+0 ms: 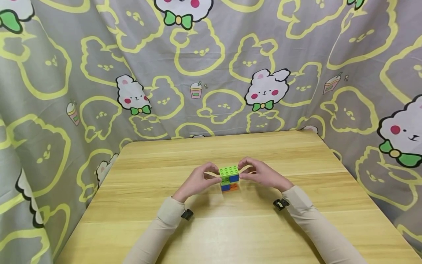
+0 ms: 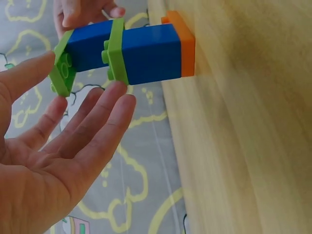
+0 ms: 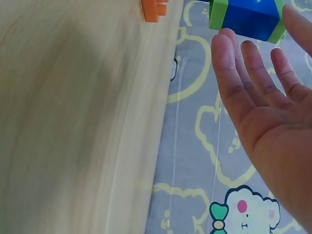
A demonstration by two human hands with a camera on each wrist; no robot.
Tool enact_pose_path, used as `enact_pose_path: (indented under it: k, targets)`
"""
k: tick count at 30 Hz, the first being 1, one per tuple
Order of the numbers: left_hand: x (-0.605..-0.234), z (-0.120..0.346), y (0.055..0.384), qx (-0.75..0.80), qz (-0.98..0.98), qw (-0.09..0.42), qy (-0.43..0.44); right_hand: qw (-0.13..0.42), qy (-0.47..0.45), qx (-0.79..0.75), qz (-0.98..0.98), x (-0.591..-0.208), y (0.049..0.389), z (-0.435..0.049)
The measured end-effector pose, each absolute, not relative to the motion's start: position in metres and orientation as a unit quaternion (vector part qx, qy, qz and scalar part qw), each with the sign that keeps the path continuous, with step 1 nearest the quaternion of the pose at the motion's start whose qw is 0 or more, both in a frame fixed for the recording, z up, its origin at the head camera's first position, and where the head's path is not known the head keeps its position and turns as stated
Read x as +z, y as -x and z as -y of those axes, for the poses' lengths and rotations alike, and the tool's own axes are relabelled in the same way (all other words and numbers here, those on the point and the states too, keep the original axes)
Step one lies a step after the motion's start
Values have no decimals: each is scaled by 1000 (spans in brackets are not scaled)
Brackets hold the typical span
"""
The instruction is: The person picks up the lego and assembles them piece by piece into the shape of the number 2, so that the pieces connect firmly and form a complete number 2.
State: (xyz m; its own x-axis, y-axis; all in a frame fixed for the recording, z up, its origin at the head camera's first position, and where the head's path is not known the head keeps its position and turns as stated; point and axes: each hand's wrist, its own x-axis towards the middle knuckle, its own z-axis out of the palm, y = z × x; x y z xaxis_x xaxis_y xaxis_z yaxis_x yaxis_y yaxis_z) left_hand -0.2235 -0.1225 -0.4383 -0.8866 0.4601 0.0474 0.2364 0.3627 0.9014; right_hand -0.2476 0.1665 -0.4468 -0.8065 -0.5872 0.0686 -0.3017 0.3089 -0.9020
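Observation:
A small stack of toy building bricks stands upright on the table. An orange plate [image 2: 187, 44] forms its base, with a lower blue brick [image 2: 152, 54] on the left end. Above come a middle green plate [image 2: 117, 53], an upper blue brick [image 1: 234, 178] on the right end, and a studded top green plate [image 1: 229, 170]. My left hand [image 1: 197, 180] is at the stack's left side, its thumb and fingers apart, fingertips at the green plates' edges. My right hand [image 1: 263, 174] flanks the right side, fingers extended close by the upper blue brick; contact is unclear.
The stack is around the middle of a wooden table [image 1: 158, 161]. A grey curtain [image 1: 227, 51] with cartoon figures hangs behind the table and along both sides. Dark devices are strapped at both wrists, over beige sleeves [image 1: 171, 211].

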Motion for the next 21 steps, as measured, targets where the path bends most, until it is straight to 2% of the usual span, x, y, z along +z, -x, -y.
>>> enact_pose_path:
  k: [21]
  targets:
    - [-445,116,221,547,-810,96,-189,131,272,-542,-785,-451,246,-162]
